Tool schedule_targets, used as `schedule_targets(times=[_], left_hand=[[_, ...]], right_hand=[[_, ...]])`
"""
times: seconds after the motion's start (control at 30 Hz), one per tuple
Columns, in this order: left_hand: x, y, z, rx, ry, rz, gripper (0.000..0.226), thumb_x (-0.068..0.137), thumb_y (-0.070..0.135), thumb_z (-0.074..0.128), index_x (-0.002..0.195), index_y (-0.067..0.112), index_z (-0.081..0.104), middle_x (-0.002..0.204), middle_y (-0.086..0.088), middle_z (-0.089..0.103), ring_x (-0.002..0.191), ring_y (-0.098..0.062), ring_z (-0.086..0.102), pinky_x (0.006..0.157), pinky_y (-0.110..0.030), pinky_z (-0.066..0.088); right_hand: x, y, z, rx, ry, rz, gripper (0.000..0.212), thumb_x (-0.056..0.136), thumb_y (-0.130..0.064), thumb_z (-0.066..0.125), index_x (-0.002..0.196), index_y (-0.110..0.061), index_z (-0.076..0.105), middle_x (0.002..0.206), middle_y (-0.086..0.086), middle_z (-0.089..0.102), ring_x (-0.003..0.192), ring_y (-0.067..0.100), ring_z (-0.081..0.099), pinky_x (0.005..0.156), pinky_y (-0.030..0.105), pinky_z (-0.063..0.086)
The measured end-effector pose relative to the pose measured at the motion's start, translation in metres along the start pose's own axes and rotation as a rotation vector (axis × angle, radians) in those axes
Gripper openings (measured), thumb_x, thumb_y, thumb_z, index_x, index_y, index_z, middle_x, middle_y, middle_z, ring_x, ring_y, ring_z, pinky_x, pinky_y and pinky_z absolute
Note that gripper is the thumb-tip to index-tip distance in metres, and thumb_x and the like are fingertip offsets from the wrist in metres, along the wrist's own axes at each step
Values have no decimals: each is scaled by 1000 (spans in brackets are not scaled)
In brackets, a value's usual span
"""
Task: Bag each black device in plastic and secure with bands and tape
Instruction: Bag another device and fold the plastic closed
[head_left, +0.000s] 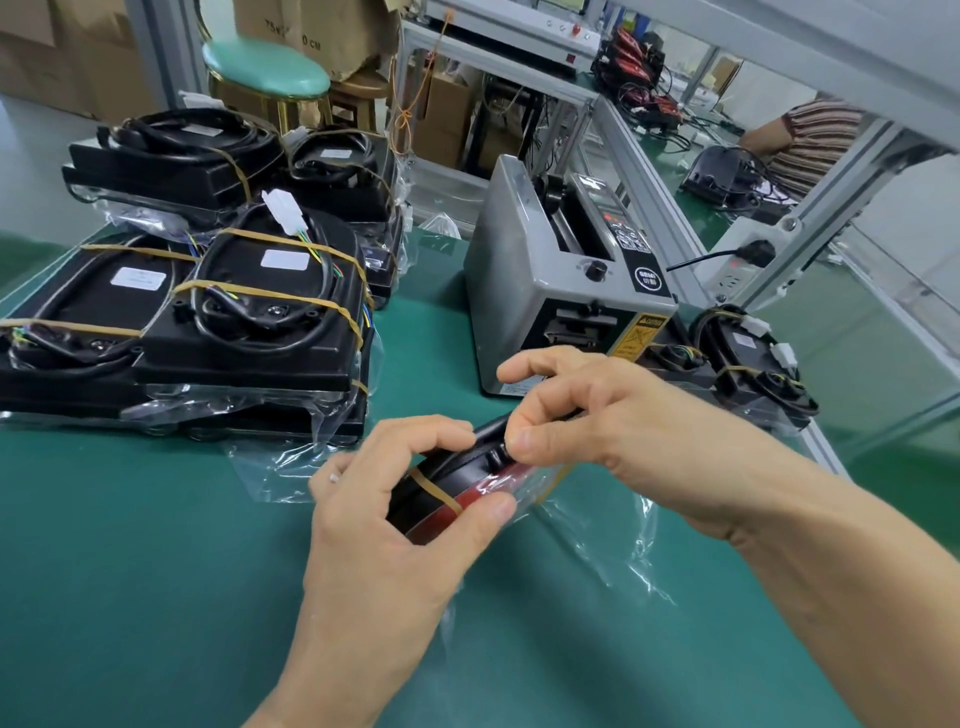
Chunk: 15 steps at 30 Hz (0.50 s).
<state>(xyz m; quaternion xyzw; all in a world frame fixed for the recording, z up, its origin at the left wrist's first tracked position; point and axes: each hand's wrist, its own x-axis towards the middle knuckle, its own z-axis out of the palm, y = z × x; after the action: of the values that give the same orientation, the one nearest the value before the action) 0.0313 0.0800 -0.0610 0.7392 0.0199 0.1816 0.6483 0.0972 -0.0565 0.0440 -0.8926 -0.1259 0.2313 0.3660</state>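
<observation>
Black device (457, 486) lay long axis up-right across both grips: left hand (400, 499) clamped its near end, right hand (587, 415) pinching its upper rim, plastic bag (613, 530) trailing right.

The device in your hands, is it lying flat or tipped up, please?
Tipped up: the device stands on edge between the left hand and right hand, inside clear plastic.

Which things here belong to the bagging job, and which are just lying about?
Job: device in both hands, left hand, right hand, plastic bag, rubber band, tape dispenser, bagged stack.
Lying about: stool, cardboard boxes, power strip.
</observation>
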Motion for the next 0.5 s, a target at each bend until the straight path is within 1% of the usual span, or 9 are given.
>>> schedule_targets(times=[0.07,0.13,0.2,0.27,0.37,0.4,0.43,0.47,0.5], left_hand=[[-1,-1,1,-12,-6,-19,41,56,51,72,96,48,62,106,22,65,107,-37,56,88,-47,51],[-1,-3,1,-25,-13,-45,43,54,51,73,96,48,62,106,18,66,109,-35,55,85,-42,53],[-2,-4,0,-38,-20,-63,44,53,51,74,95,48,62,106,13,66,110,-35,55,79,-32,54],[-2,-3,0,-46,-21,-71,43,52,51,74,93,48,62,107,12,66,109,-35,55,72,-22,54],[-3,-3,0,-48,-26,-70,41,53,51,73,92,48,61,108,16,66,109,-37,55,72,-25,53],[-3,-2,0,-47,-28,-68,40,53,51,73,91,48,61,108,17,66,109,-38,55,71,-24,54],[-3,-2,0,-50,-25,-67,40,54,51,73,91,48,61,108,17,66,108,-38,55,68,-20,54],[-3,-1,1,-54,-21,-64,39,54,50,73,91,47,61,108,17,66,108,-38,55,66,-17,54],[-3,-1,1,-52,-19,-57,39,54,50,73,91,47,61,108,18,65,107,-38,54,68,-18,54]], right_hand=[[1,1,0,-32,3,8,22,79,-26,73,58,-31,71,116,-25,53,131,-5,32,115,48,17],[2,0,0,-52,6,18,14,74,-33,74,60,-29,72,114,-25,54,130,-3,34,114,47,18],[3,0,0,-69,13,30,13,68,-39,70,64,-27,74,112,-25,54,129,1,35,113,46,21],[4,-1,-1,-83,8,37,12,73,-35,71,70,-24,75,111,-25,53,128,3,37,113,46,21],[5,-1,-3,-109,3,45,10,79,-28,73,71,-23,75,105,-24,54,122,0,42,113,46,20],[5,-2,-4,-127,3,47,9,79,-26,72,72,-21,75,100,-21,56,119,-1,44,113,46,21],[4,-2,-3,-150,4,44,10,79,-26,72,75,-16,74,96,-14,57,114,2,48,112,45,23],[4,-3,-3,-171,5,37,15,79,-25,71,78,-9,71,96,-5,57,109,9,51,110,44,26],[4,-4,-2,-184,7,30,21,78,-23,70,79,-2,68,100,5,55,107,17,52,108,44,30]])
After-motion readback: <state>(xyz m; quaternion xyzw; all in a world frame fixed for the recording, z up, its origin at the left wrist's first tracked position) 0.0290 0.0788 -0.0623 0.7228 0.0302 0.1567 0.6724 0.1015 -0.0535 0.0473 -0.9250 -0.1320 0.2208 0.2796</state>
